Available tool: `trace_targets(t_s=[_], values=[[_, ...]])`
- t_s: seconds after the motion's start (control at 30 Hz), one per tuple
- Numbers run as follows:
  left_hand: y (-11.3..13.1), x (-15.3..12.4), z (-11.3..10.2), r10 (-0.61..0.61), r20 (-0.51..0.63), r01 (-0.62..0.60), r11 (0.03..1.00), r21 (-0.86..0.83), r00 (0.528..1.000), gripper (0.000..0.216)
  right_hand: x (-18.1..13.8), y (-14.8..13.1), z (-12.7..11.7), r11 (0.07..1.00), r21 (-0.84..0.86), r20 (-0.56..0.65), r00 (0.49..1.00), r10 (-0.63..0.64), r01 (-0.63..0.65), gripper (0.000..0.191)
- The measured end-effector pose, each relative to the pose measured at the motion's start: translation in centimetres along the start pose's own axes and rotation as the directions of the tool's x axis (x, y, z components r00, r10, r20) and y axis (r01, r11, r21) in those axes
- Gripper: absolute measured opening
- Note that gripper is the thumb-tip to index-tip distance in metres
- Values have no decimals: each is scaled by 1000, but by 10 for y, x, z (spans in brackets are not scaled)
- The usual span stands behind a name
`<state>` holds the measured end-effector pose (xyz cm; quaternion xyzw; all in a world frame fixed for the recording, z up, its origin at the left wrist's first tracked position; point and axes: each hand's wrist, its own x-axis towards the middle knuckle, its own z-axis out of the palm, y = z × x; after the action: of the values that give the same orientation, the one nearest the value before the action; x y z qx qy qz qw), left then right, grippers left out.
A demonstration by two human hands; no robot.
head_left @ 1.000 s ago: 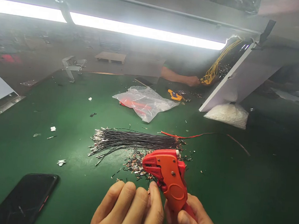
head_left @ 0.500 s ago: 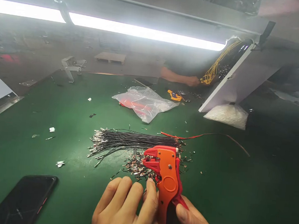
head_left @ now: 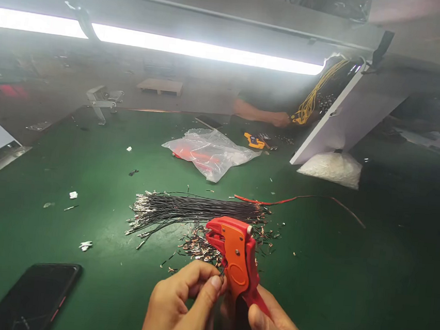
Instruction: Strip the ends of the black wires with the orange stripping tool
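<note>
My right hand (head_left: 273,320) is wrapped around the handles of an orange and red wire stripper (head_left: 236,257), whose jaws point up and to the left. Just left of the tool, my left hand (head_left: 187,299) is closed in a pinch of thumb and forefinger. A thin black wire (head_left: 221,274) shows at those fingertips, mostly hidden by them. Beyond the hands lies a bundle of black wires (head_left: 196,205) with metal terminals at the left ends. A pile of stripped wire scraps (head_left: 198,246) sits between the bundle and my hands.
A black phone (head_left: 32,295) lies at front left. Farther back are a clear plastic bag (head_left: 220,157), a yellow tool (head_left: 253,141), a red wire (head_left: 266,203) and a bag of white pieces (head_left: 330,168) by a slanted panel. Across the table is another person's arm (head_left: 259,114).
My left hand has turned, with thumb and forefinger now pinched together beside the tool. The wire stripper has tilted and shifted slightly left, and its jaws have come closer together.
</note>
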<state>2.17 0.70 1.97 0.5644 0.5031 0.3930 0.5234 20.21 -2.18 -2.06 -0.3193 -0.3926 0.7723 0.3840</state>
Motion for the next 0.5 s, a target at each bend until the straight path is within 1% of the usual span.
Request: trace_targets(t_s=[0.03,0.07,0.1,0.13,0.17,0.2,0.23,0.27,0.33,0.4,0.43,0.47,0.5], values=[[5,0,0,-161,59,169,974,-150,985,30,0,1,1,1000,17,4,1000,-3,3,57],[9,1,0,-262,114,284,923,-259,958,35,1,2,1,999,48,7,1000,-4,3,57],[13,2,0,-322,167,361,870,-335,932,38,1,2,2,995,95,0,1000,-4,4,58],[17,3,-1,-346,195,396,837,-377,918,39,1,2,3,988,153,-11,1000,-4,5,57],[19,3,-1,-353,193,402,825,-397,915,40,2,2,3,977,212,-26,1000,-2,8,57],[20,3,-1,-358,164,393,829,-398,919,40,2,1,4,967,255,-44,999,-7,18,55],[20,3,-1,-358,107,371,847,-380,928,40,2,0,3,961,273,-65,998,-20,37,54],[19,3,-1,-344,21,330,880,-343,939,40,2,-2,2,964,261,-89,995,-39,61,52],[15,1,-1,-251,-193,211,955,-207,949,38,2,-7,-1,980,160,-143,985,-95,118,50],[10,-1,-1,-78,-367,76,997,-19,927,32,1,-10,-4,984,50,-189,969,-158,170,50],[7,-1,-1,17,-422,16,997,75,907,27,1,-11,-6,983,45,-184,969,-167,179,51],[4,0,-1,112,-456,-44,986,158,883,22,0,-12,-6,980,80,-158,973,-165,180,51],[2,1,-2,212,-471,-109,966,236,857,16,0,-12,-7,974,152,-110,982,-151,166,52]])
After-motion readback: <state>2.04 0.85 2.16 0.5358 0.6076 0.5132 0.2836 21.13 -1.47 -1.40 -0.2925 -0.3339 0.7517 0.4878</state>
